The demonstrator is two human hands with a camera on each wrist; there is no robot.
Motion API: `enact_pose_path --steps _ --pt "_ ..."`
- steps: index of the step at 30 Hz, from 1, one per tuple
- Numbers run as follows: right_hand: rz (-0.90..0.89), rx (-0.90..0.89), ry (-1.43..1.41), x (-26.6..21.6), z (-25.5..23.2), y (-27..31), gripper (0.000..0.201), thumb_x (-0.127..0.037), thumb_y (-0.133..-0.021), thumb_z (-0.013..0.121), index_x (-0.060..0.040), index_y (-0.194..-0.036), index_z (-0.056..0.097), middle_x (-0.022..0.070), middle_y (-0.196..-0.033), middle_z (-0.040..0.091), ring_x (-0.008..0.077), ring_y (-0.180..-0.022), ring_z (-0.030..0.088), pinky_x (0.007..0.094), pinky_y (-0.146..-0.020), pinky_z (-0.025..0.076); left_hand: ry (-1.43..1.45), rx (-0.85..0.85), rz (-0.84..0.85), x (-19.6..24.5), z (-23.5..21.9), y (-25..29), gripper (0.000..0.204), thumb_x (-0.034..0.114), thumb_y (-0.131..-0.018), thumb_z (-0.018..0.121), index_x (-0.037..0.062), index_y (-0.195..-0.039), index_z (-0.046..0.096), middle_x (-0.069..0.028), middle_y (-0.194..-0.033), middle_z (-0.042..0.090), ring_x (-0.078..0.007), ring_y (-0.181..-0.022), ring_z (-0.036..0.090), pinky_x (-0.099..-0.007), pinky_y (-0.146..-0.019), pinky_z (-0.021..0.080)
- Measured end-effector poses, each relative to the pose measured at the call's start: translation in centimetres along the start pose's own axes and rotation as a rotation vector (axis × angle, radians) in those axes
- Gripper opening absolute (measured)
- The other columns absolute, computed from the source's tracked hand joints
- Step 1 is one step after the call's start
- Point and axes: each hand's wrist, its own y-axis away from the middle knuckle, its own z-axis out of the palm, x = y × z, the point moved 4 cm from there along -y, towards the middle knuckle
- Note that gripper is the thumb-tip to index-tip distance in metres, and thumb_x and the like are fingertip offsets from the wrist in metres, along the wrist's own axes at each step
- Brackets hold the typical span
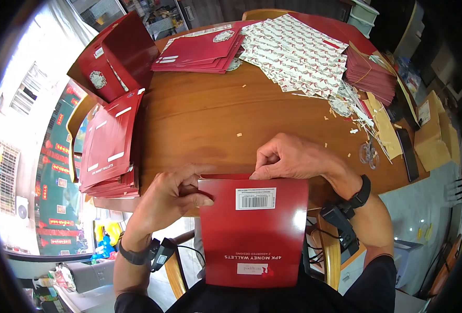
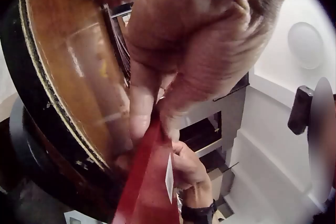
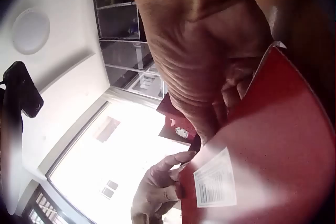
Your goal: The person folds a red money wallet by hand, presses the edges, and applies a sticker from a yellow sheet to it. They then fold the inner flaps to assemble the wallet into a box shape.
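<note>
A flat red card sleeve [image 1: 252, 229], printed "4PK MONEY WALLETS" and upside down to the head camera, stands at the table's near edge. A white barcode label [image 1: 255, 199] is near its upper edge, where a narrow gap shows. My left hand [image 1: 171, 194] pinches the upper left corner, thumb on the printed face. At the middle of the upper edge, my right hand [image 1: 296, 160] pinches the card between thumb and curled fingers. The left wrist view shows the sleeve [image 2: 152, 182] edge-on under the left fingers. In the right wrist view, right fingertips are partly hidden behind the sleeve [image 3: 278, 134].
Stacked red sleeves [image 1: 108, 141] lie at the left, with an upright red box [image 1: 116, 57] behind. More red sleeves [image 1: 197, 49] and patterned white sheets [image 1: 293, 52] cover the back. Scissors [image 1: 368, 154], a phone [image 1: 407, 155], paper scraps and a banded red bundle [image 1: 369, 75] are at the right.
</note>
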Motion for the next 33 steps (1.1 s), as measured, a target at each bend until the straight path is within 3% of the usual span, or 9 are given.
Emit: enact_pose_path --steps 4,7,10,12,19,25,27,31,33 --pt "0.046 -0.003 -0.026 -1.2 0.5 -0.3 0.026 -0.025 -0.096 0.081 0.0012 -0.095 0.081 0.0016 -0.078 0.076 0.0049 -0.071 0.061 0.0277 -0.065 0.05 0.168 -0.038 0.048 1.0 0.5 0.0 0.054 -0.004 -0.092 0.079 -0.004 -0.143 0.061 0.0009 -0.076 0.056 -0.0029 -0.079 0.063 -0.024 -0.071 0.056" --pt "0.018 -0.007 -0.019 -2.1 0.9 -0.9 0.027 -0.025 -0.096 0.08 0.0009 -0.102 0.082 0.0041 -0.082 0.078 0.0058 -0.073 0.063 0.0286 -0.068 0.051 0.215 -0.069 0.037 1.5 0.8 0.1 0.053 -0.005 -0.094 0.077 -0.0031 -0.144 0.06 0.002 -0.078 0.059 -0.0035 -0.082 0.064 -0.0242 -0.073 0.058" --pt "0.004 -0.039 0.015 -2.6 1.5 -1.8 0.028 -0.026 -0.097 0.078 0.001 -0.105 0.082 0.0051 -0.085 0.08 0.0066 -0.073 0.063 0.0288 -0.068 0.052 0.212 -0.065 0.023 1.7 0.6 0.3 0.055 -0.007 -0.09 0.079 -0.0036 -0.142 0.062 0.0047 -0.079 0.052 -0.0066 -0.089 0.071 -0.0251 -0.082 0.061" --pt "-0.029 -0.043 0.037 -3.0 1.9 -2.5 0.027 -0.025 -0.097 0.078 -0.0002 -0.107 0.083 0.0042 -0.084 0.079 0.0063 -0.073 0.063 0.0283 -0.068 0.052 0.146 -0.081 0.088 1.8 0.3 0.5 0.057 -0.006 -0.09 0.08 -0.0031 -0.144 0.06 0.0018 -0.083 0.063 -0.008 -0.088 0.073 -0.0249 -0.079 0.061" --pt "-0.031 -0.096 -0.011 -4.6 2.7 -3.7 0.029 -0.029 -0.093 0.079 -0.0013 -0.099 0.085 0.003 -0.072 0.073 0.008 -0.064 0.059 0.0306 -0.061 0.049 0.258 -0.06 0.055 1.2 0.1 1.1 0.05 -0.001 -0.092 0.08 -0.0023 -0.138 0.061 -0.0086 -0.096 0.076 -0.0099 -0.087 0.072 -0.0259 -0.077 0.059" --pt "-0.024 -0.078 -0.03 -4.7 3.2 -3.7 0.024 -0.024 -0.095 0.077 -0.003 -0.103 0.085 0.0044 -0.076 0.078 0.0054 -0.065 0.061 0.0292 -0.062 0.051 0.382 -0.034 0.021 -0.4 0.2 0.7 0.036 0.001 -0.094 0.08 -0.0021 -0.125 0.061 -0.0084 -0.099 0.077 -0.0105 -0.091 0.073 -0.028 -0.077 0.062" --pt "-0.104 -0.041 0.011 -4.9 3.2 -3.4 0.027 -0.024 -0.091 0.078 -0.0002 -0.104 0.083 0.0087 -0.079 0.079 0.0108 -0.067 0.064 0.0324 -0.064 0.053 0.392 -0.011 0.068 -0.8 0.3 0.3 0.035 -0.005 -0.091 0.08 0.0009 -0.121 0.062 -0.007 -0.1 0.077 -0.0125 -0.09 0.075 -0.027 -0.075 0.064" --pt "-0.168 -0.079 0.014 -3.9 3.0 -2.9 0.028 -0.023 -0.092 0.077 -0.0014 -0.11 0.082 0.0121 -0.087 0.082 0.013 -0.071 0.068 0.0335 -0.068 0.056 0.487 -0.04 0.057 -1.0 0.9 0.5 0.032 -0.007 -0.09 0.08 0.0003 -0.117 0.063 -0.0084 -0.1 0.077 -0.011 -0.088 0.074 -0.0274 -0.075 0.064" --pt "-0.186 -0.121 -0.001 -2.7 2.3 -2.2 0.03 -0.024 -0.094 0.076 -0.0042 -0.116 0.081 0.0126 -0.094 0.082 0.014 -0.075 0.07 0.034 -0.071 0.056 0.365 -0.009 0.018 -0.6 0.5 0.7 0.027 -0.003 -0.094 0.078 0.0002 -0.117 0.063 -0.0063 -0.098 0.077 -0.0098 -0.09 0.072 -0.0263 -0.074 0.063"
